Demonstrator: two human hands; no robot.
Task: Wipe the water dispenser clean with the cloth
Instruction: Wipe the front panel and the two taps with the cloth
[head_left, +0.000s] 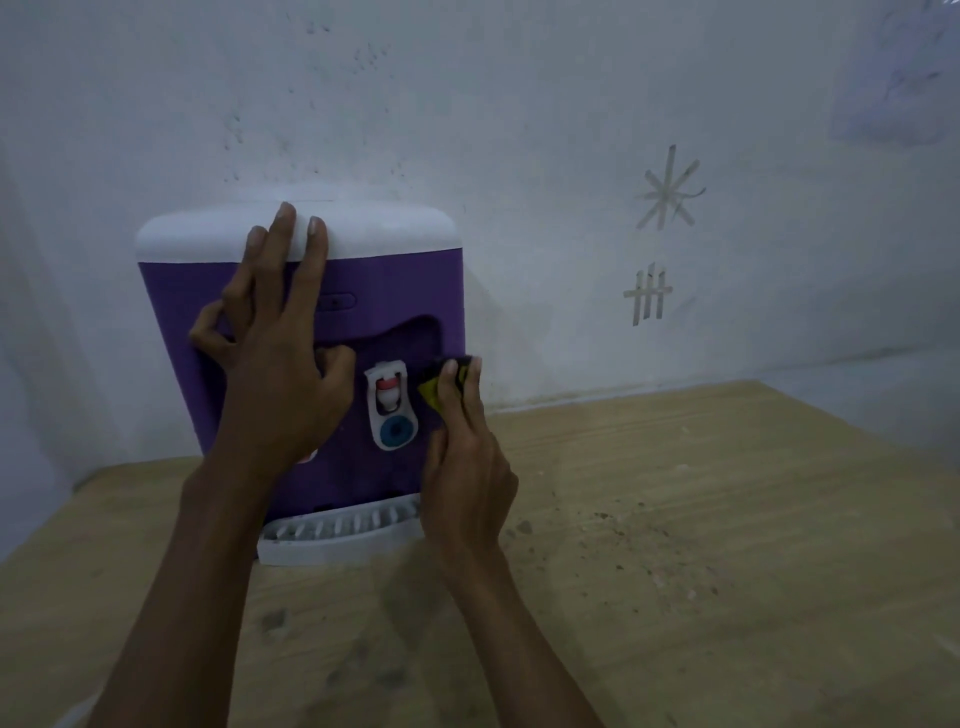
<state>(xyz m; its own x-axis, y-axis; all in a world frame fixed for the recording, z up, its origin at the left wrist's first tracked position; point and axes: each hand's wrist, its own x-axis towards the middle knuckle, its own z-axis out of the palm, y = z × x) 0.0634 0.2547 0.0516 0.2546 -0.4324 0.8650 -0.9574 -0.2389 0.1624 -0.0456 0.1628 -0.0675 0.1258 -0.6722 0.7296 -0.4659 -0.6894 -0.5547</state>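
A purple water dispenser (395, 291) with a white top and a white drip tray (337, 535) stands on a wooden table against the wall. My left hand (275, 343) lies flat on its front, long fingers straight and reaching the white top, forefinger bent aside. My right hand (465, 462) pinches a small yellow-and-dark cloth (434, 387) and holds it against the recess beside the white tap (389, 410), which has a red nozzle and a blue button. Most of the cloth is hidden behind my fingers.
The wooden table (701, 519) stretches right and toward me, with dust and dark specks on it. A pale wall (519, 130) stands close behind the dispenser, with tape marks (667, 192) on the right. Another wall closes in at the left.
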